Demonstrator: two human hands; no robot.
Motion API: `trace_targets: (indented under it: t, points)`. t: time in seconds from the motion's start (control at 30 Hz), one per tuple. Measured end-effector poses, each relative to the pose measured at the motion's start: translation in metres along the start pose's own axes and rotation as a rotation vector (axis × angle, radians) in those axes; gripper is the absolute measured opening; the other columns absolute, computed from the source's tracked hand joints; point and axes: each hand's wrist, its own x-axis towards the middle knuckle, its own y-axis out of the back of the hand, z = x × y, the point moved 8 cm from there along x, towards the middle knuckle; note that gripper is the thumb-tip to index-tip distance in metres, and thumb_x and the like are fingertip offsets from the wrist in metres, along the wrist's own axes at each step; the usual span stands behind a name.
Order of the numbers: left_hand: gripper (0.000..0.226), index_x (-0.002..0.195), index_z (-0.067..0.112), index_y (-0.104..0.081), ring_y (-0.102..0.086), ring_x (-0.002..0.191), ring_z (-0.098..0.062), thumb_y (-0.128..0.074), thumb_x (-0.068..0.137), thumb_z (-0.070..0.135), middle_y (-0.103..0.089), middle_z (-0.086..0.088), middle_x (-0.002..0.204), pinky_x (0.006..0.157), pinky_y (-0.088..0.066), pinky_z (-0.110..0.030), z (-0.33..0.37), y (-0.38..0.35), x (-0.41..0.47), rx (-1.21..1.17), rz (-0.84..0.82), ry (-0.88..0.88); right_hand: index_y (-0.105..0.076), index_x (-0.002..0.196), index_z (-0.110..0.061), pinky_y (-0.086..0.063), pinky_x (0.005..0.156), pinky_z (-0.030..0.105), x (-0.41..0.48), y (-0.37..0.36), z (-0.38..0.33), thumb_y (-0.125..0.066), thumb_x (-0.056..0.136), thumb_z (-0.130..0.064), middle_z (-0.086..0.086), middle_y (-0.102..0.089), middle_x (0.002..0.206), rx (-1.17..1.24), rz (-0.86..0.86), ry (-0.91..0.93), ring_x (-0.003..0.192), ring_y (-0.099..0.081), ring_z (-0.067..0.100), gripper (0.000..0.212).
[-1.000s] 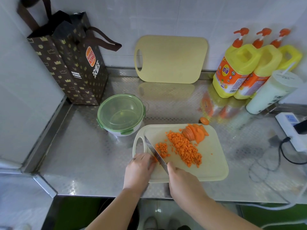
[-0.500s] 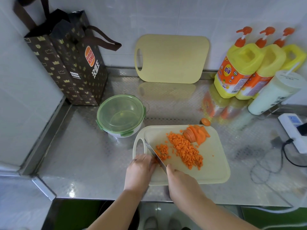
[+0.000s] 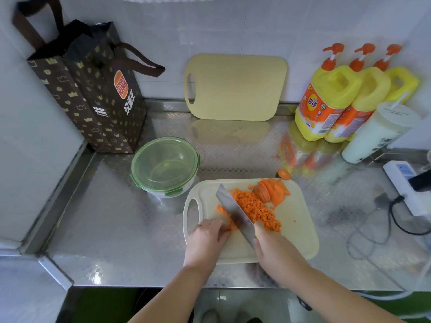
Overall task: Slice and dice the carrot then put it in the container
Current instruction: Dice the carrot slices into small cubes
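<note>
A pale cutting board [image 3: 293, 231] lies on the steel counter. On it sit a heap of diced carrot [image 3: 255, 207] and a stack of carrot slices [image 3: 271, 192] at the far edge. My right hand [image 3: 277, 250] grips a knife [image 3: 234, 212] whose blade lies tilted, flat side up, across the board between a small patch of carrot bits and the heap. My left hand [image 3: 206, 240] has curled fingers on carrot bits [image 3: 224, 212] left of the blade. A round container [image 3: 164, 166] with a green lid stands left of the board, closed.
A carrot end [image 3: 284, 174] lies on the counter behind the board. A second cutting board [image 3: 235, 87] leans on the wall. A dark paper bag [image 3: 88, 89] stands back left; yellow detergent bottles [image 3: 331, 99], a white cup [image 3: 377, 134] and a power strip [image 3: 407, 183] are on the right.
The knife blade has tilted from edge-down to flat side up and shifted right toward the heap of dice. My left hand stays on the small carrot bits.
</note>
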Motion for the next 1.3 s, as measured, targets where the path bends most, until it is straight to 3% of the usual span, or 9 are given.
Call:
trace_targets:
  t: [0.07,0.13,0.3,0.4,0.47,0.63,0.87,1.1,1.3]
  points:
    - [0.008,0.094,0.022,-0.067,-0.059,0.089,-0.012,-0.065,0.087,0.023,-0.065,0.008,0.091,0.080,-0.047,-0.029,0.000,0.004,-0.001,-0.179,-0.009,0.048,-0.038,0.103,-0.025,-0.031,0.055,0.030,-0.001,0.009,0.004,-0.035,0.100,-0.024,-0.003,-0.051,0.073,0.062,-0.001,0.035,0.070,-0.053,0.022,0.004]
    - [0.012,0.095,0.021,-0.069,-0.060,0.088,-0.011,-0.064,0.087,0.014,-0.065,0.011,0.093,0.079,-0.047,-0.025,0.000,0.014,-0.003,-0.273,0.040,0.045,-0.031,0.087,-0.029,-0.029,0.053,0.025,-0.003,0.017,0.008,-0.036,0.099,-0.022,-0.006,-0.041,0.065,0.122,-0.032,0.038,0.059,-0.043,0.013,0.015]
    - [0.047,0.126,0.024,-0.050,-0.060,0.101,-0.016,-0.048,0.079,0.020,-0.060,0.003,0.121,0.086,-0.051,-0.028,0.038,0.021,-0.005,0.148,0.172,-0.331,-0.042,0.108,-0.018,-0.039,0.043,0.025,-0.004,0.030,0.021,-0.036,0.096,-0.015,0.005,-0.047,0.062,0.338,-0.095,-0.053,0.035,-0.039,0.008,0.014]
    - [0.075,0.133,0.014,-0.043,-0.060,0.113,-0.019,-0.070,0.064,0.024,-0.053,-0.002,0.132,0.098,-0.049,-0.037,0.054,-0.005,-0.005,0.304,0.044,-0.365,-0.044,0.115,-0.010,-0.040,0.040,0.023,-0.005,0.036,0.024,-0.035,0.095,-0.014,0.011,-0.051,0.071,0.419,-0.100,-0.084,0.033,-0.047,0.014,0.022]
    - [0.089,0.132,0.014,-0.044,-0.062,0.112,-0.019,-0.079,0.051,0.025,-0.051,-0.002,0.130,0.097,-0.048,-0.036,0.054,-0.017,-0.008,0.366,-0.023,-0.367,-0.045,0.100,-0.017,-0.038,0.040,0.022,-0.008,0.041,0.026,-0.035,0.094,-0.012,0.005,-0.045,0.066,0.448,-0.088,-0.097,0.032,-0.046,0.014,0.013]
    - [0.093,0.132,0.018,-0.045,-0.062,0.110,-0.016,-0.080,0.047,0.022,-0.053,0.002,0.126,0.101,-0.042,-0.036,0.061,-0.014,-0.017,0.392,-0.016,-0.464,-0.025,0.073,-0.034,-0.034,0.037,0.018,-0.013,0.057,0.027,-0.036,0.096,-0.010,0.001,-0.039,0.059,0.459,-0.038,-0.114,0.028,-0.039,0.004,0.035]
    - [0.100,0.129,0.019,-0.048,-0.061,0.111,-0.019,-0.086,0.036,0.026,-0.045,0.001,0.125,0.105,-0.037,-0.041,0.068,-0.012,-0.009,0.476,-0.015,-0.467,-0.035,0.091,-0.021,-0.033,0.039,0.015,-0.007,0.064,0.033,-0.036,0.098,-0.014,0.001,-0.046,0.055,0.502,0.001,-0.143,0.032,-0.046,0.010,0.010]
    - [0.136,0.153,0.019,-0.005,-0.030,0.136,-0.031,-0.083,0.041,0.030,-0.029,-0.011,0.147,0.107,-0.028,-0.055,0.080,-0.026,-0.030,0.675,0.011,-0.662,-0.041,0.112,-0.012,-0.035,0.037,0.015,0.010,0.067,0.040,-0.037,0.098,-0.015,0.007,-0.051,0.050,0.576,0.045,-0.176,0.030,-0.047,0.010,0.015]
    - [0.114,0.139,0.015,-0.037,-0.037,0.130,-0.030,-0.083,0.036,0.021,-0.042,-0.008,0.138,0.108,-0.030,-0.055,0.065,-0.018,-0.015,0.599,-0.010,-0.477,-0.036,0.111,-0.016,-0.034,0.035,0.014,0.015,0.076,0.040,-0.037,0.098,-0.013,0.006,-0.048,0.051,0.563,0.071,-0.125,0.030,-0.045,0.010,0.013]
